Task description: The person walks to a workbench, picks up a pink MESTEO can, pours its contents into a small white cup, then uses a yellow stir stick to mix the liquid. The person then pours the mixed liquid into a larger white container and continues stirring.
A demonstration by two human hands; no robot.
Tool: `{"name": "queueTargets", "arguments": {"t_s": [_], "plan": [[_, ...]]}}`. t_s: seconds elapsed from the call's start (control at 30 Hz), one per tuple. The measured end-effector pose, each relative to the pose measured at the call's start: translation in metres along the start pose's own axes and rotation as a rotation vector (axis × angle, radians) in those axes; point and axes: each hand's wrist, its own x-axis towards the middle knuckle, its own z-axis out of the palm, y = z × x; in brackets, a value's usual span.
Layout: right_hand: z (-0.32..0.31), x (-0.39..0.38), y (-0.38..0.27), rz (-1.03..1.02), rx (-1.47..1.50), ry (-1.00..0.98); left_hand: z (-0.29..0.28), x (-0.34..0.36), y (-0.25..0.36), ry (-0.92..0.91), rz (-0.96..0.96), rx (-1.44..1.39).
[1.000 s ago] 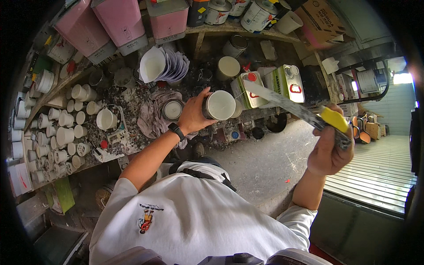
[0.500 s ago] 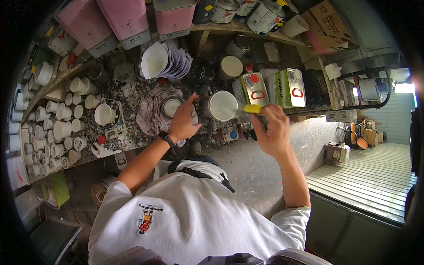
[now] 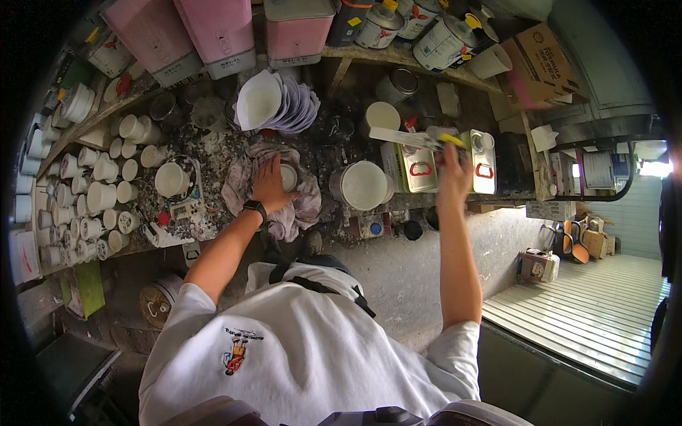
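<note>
My left hand (image 3: 268, 186) curves round the left side of a small white cup (image 3: 289, 177), thumb at its near edge. The cup stands on a crumpled, stained pinkish cloth (image 3: 240, 181). My right hand (image 3: 455, 172), smeared by motion, grips a long pale stirring stick (image 3: 399, 138) with a yellow part (image 3: 450, 139) by the fingers. The stick points left, raised in front of two metal cans. Left of that hand stands a white tub (image 3: 362, 186), its pale inside showing.
Many white cups (image 3: 101, 196) crowd the left shelf. A digital scale (image 3: 186, 207) bears a white cup (image 3: 171, 179). Stacked paper cones (image 3: 273, 103) lie behind the cloth. Green-and-silver cans (image 3: 419, 170) stand at the right, and pink containers (image 3: 298, 32) line the upper shelf.
My left hand has moved left and turned, settling round the small cup. My right hand has lifted the stick up and right, away from the tub. The view has shifted slightly.
</note>
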Motion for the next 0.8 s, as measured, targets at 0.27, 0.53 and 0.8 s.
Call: {"name": "queueTargets", "arguments": {"t_s": [0.27,0.53,0.8], "plan": [[0.097,0.044,0.065,-0.301,-0.678,-0.304,-0.015,-0.011,0.007,-0.019,-0.105,-0.001],[0.082,0.030,0.013,-0.196,-0.610,-0.620,-0.128,-0.066,0.067,0.396,0.152,-0.391],[0.043,-0.074,-0.075,0.272,0.505,-0.972,-0.210,-0.060,0.169,0.337,0.678,-0.575]]}}
